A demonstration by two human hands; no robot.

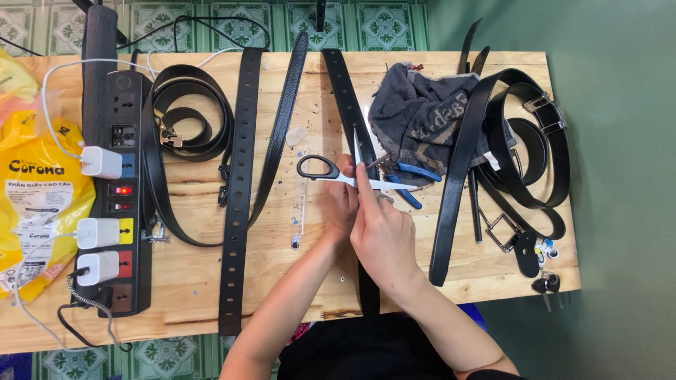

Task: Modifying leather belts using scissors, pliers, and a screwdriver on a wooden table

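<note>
Around the two hands, at the middle of the wooden table, black belts lie in every direction. Just beyond the right hand sit blue-handled pliers against a crumpled grey cloth, and further to its right a tangle of buckled belts crowds the table's edge, with keys near the corner. Out past the left hand lie a long perforated strap, a coiled belt, then a black power strip with white chargers and a yellow packet at the far side.

Both hands are pressed together over one belt that runs away from the person beneath them. Scissors with black loops lie right at the fingertips, blades parted across the belt. Which hand grips the scissors, and how tightly either closes on the belt, I cannot tell; the fingers overlap. The belt's near end disappears under the wrists.
</note>
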